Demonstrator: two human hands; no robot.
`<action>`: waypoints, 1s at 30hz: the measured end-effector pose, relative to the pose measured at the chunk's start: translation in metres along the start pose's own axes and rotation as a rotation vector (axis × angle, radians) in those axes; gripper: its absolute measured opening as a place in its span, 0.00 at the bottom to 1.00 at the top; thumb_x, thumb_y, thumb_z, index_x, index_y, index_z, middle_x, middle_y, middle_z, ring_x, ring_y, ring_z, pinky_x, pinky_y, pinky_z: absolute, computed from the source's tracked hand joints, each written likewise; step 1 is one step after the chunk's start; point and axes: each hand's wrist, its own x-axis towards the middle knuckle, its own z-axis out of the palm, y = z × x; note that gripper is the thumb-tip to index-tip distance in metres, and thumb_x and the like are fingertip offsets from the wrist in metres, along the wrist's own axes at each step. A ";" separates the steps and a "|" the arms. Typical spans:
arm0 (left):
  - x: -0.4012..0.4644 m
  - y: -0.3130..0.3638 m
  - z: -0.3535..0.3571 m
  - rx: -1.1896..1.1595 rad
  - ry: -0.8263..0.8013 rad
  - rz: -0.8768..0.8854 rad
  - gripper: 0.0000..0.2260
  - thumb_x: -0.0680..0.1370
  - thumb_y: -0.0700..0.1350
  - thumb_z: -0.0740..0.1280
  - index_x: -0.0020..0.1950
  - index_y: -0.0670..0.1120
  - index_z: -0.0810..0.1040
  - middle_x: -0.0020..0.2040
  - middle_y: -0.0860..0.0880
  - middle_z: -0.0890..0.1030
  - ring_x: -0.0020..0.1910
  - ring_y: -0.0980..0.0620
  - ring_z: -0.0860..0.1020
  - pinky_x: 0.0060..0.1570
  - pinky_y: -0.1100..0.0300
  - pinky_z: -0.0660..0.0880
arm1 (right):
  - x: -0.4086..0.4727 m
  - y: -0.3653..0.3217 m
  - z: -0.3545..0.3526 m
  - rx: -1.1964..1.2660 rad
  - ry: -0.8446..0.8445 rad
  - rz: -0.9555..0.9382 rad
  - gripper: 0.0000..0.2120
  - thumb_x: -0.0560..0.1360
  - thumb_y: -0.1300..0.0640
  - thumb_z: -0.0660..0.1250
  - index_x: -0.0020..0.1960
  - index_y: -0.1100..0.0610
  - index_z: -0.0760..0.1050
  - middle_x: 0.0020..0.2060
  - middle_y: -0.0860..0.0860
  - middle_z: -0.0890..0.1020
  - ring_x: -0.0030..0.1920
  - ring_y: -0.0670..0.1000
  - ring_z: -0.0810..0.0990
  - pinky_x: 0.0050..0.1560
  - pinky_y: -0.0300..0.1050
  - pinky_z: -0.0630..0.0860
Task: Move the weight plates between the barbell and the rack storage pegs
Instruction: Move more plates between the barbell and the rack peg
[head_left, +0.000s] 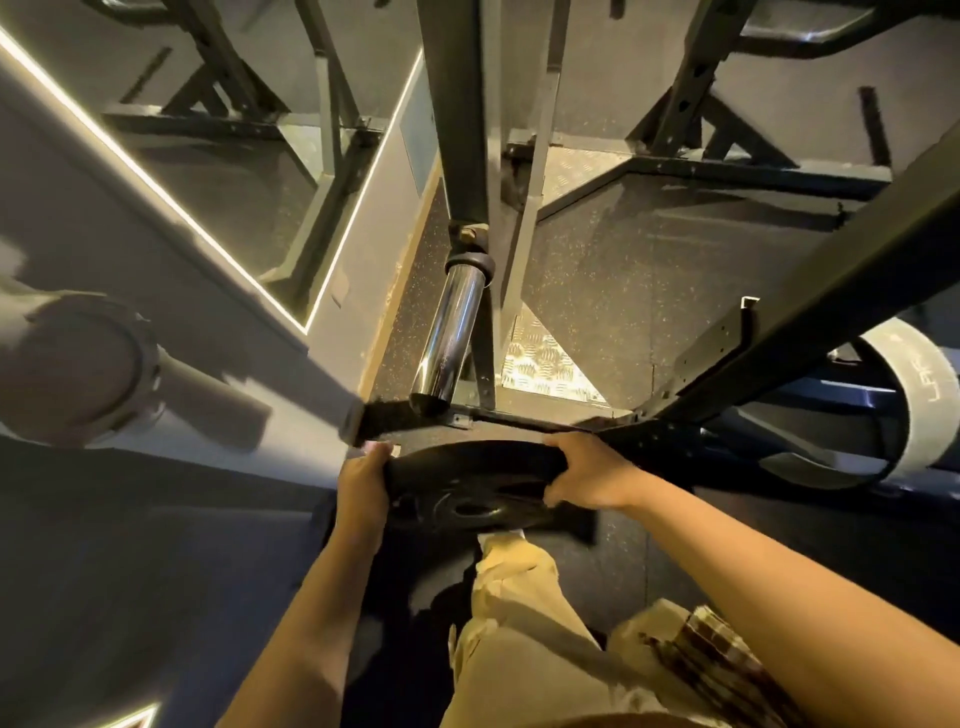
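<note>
Weight plate (467, 486), black, gripped at its two sides by left hand (363, 486) and right hand (587, 480) with fingers curled over the rim, just before chrome barbell sleeve (449, 338), dark rack upright (457, 104) farther behind.

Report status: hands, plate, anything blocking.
Left hand and right hand grip the black plate. Chrome bar sleeve bare, just ahead. Nothing between.
</note>
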 end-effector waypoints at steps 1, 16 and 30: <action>-0.003 -0.013 0.007 0.036 -0.011 -0.005 0.20 0.72 0.54 0.61 0.50 0.38 0.76 0.44 0.35 0.78 0.43 0.38 0.77 0.41 0.48 0.75 | -0.009 0.015 0.003 0.043 0.005 0.042 0.21 0.65 0.62 0.73 0.57 0.55 0.76 0.49 0.51 0.80 0.51 0.52 0.79 0.50 0.45 0.78; -0.234 -0.087 0.276 0.767 -0.427 0.220 0.14 0.82 0.45 0.55 0.56 0.42 0.78 0.56 0.38 0.77 0.55 0.40 0.75 0.59 0.48 0.71 | -0.279 0.322 -0.003 0.560 0.282 0.290 0.22 0.65 0.61 0.75 0.55 0.44 0.75 0.51 0.47 0.79 0.54 0.48 0.77 0.57 0.48 0.75; -0.484 -0.163 0.546 1.151 -0.967 0.606 0.08 0.81 0.42 0.56 0.51 0.46 0.75 0.48 0.43 0.79 0.48 0.46 0.79 0.54 0.47 0.76 | -0.564 0.529 -0.030 0.867 0.796 0.583 0.12 0.65 0.69 0.72 0.43 0.54 0.78 0.44 0.53 0.81 0.50 0.53 0.79 0.53 0.51 0.75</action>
